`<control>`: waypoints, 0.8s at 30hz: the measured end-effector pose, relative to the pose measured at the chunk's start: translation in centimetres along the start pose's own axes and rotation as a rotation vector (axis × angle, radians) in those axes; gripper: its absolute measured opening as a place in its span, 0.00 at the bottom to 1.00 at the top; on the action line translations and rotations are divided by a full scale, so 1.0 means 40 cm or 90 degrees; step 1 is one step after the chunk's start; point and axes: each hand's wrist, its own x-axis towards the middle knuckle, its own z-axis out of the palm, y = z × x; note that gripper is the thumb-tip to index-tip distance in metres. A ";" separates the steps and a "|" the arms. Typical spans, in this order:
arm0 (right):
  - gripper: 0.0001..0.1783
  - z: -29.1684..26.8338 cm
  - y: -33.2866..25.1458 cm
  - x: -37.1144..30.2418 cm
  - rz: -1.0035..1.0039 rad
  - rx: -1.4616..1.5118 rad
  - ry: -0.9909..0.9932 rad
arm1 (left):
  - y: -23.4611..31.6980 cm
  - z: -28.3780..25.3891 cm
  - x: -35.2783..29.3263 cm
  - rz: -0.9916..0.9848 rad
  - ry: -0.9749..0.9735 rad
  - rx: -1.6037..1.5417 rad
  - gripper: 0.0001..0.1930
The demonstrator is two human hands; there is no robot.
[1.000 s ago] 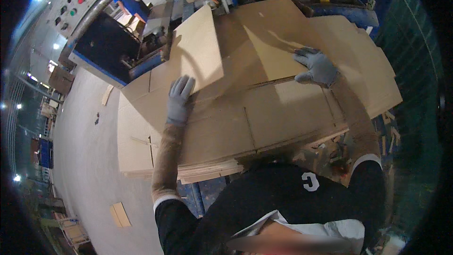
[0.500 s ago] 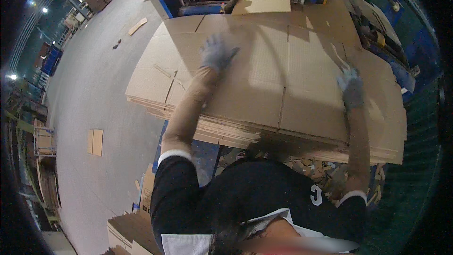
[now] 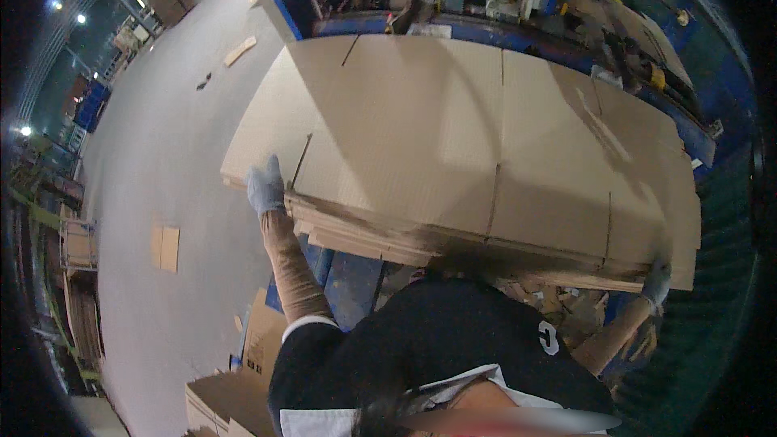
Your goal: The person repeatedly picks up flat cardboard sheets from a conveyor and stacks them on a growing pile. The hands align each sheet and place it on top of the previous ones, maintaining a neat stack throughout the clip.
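Observation:
A stack of flat, slotted brown cardboard sheets [image 3: 405,137] lies in front of me. My left hand [image 3: 265,188], in a grey glove, grips the top sheet at its near left edge, with digits showing on the upper face. At the near right corner my right hand [image 3: 657,283], also gloved, is closed around the edge. Part of its fingers is dark and hidden by the cardboard. Both arms are spread wide, and the stack's layered near edge lies between them.
A blue-framed machine [image 3: 486,28] with rollers stands along the stack's far side. Cardboard scraps [image 3: 558,299] lie below the near edge. More folded cardboard [image 3: 214,405] is at the lower left. A loose cardboard piece [image 3: 165,248] lies on the grey floor [image 3: 194,154].
Both hands have moved from the top of the cardboard to its near edge, the left one outward. A sheet at the far side has slid away into the machine, uncovering its blue edge.

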 end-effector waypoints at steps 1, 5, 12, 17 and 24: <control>0.30 0.016 0.005 0.001 0.008 0.078 -0.017 | -0.002 0.005 0.010 -0.038 0.037 -0.219 0.31; 0.28 0.028 -0.019 -0.031 0.056 0.589 0.045 | -0.042 -0.036 0.033 -0.216 0.165 -1.002 0.24; 0.20 -0.088 -0.253 -0.074 0.102 1.033 0.223 | 0.015 -0.200 0.114 -0.126 0.068 -1.236 0.24; 0.21 -0.272 -0.370 -0.078 -0.054 1.053 0.218 | 0.042 -0.165 0.165 -0.037 -0.081 -0.959 0.21; 0.20 -0.503 -0.367 -0.347 -0.097 0.341 0.352 | 0.036 -0.237 -0.101 0.216 -0.143 -0.761 0.20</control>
